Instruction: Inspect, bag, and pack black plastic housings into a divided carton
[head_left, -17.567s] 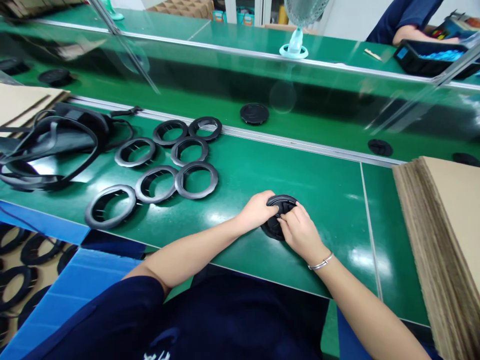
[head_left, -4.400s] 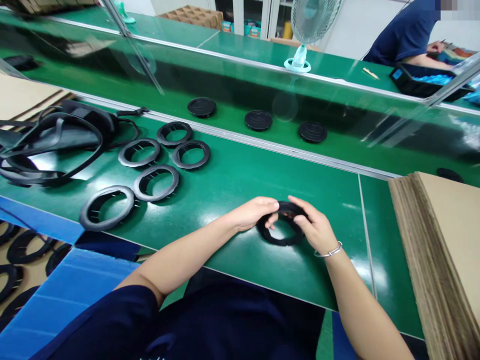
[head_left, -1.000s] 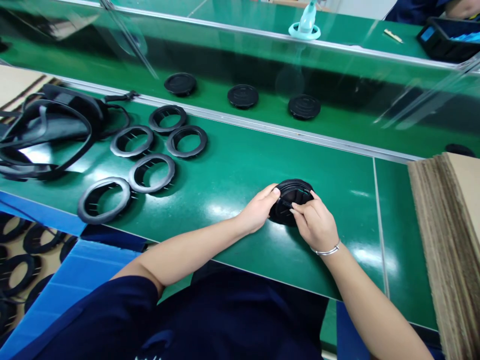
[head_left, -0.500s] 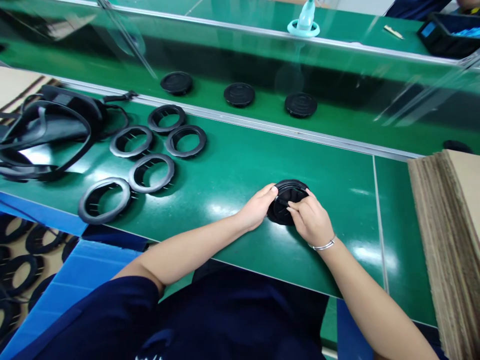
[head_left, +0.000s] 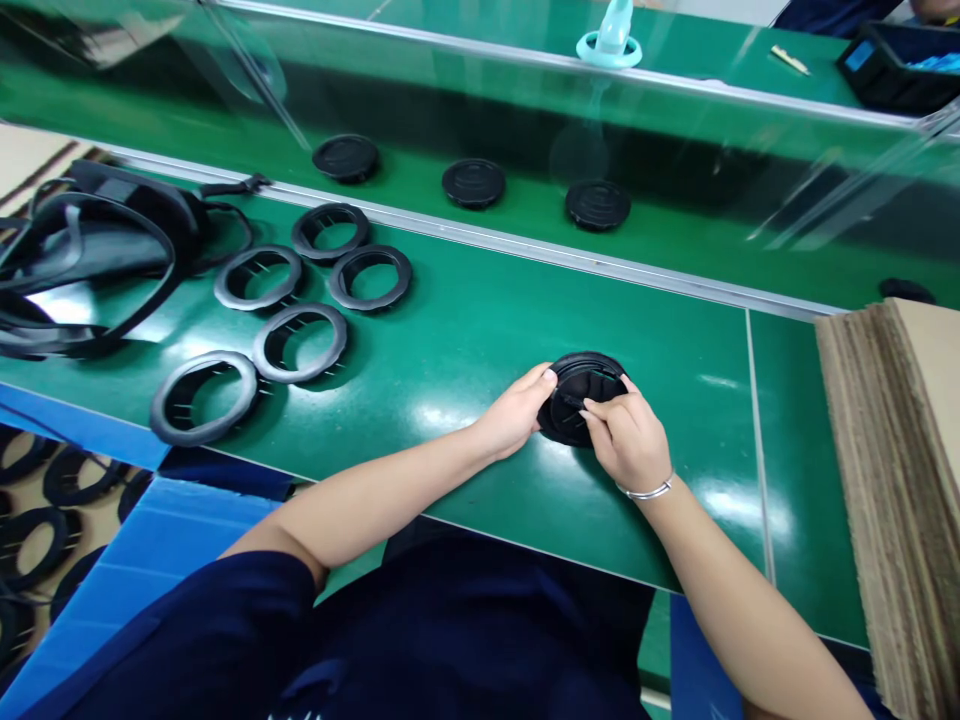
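Observation:
Over the green worktop, a round black plastic part (head_left: 571, 420) with a raised rim and an inner disc sits between my hands. My left hand (head_left: 519, 412) grips its left edge, thumb on top of the rim and fingers beneath. With thumb and index finger pinched at the middle of the disc, my right hand (head_left: 628, 432) also holds the part by its right side. Whether a small piece lies inside that pinch is hidden. Left of my hands, several black rings (head_left: 301, 343) with thin prongs lie on the worktop.
Black round discs (head_left: 472, 184) lie on a green strip behind a metal rail (head_left: 480, 236). A cardboard stack (head_left: 862, 500) stands at right. Black straps and a bag-like object (head_left: 127, 240) lie at left. Below, a blue box (head_left: 172, 540) adjoins more rings (head_left: 37, 545). A person's sleeve (head_left: 832, 18) shows across.
The round black part has tilted slightly and shows a little more of its inner disc. My right hand has shifted slightly right; my left hand stays on the rim.

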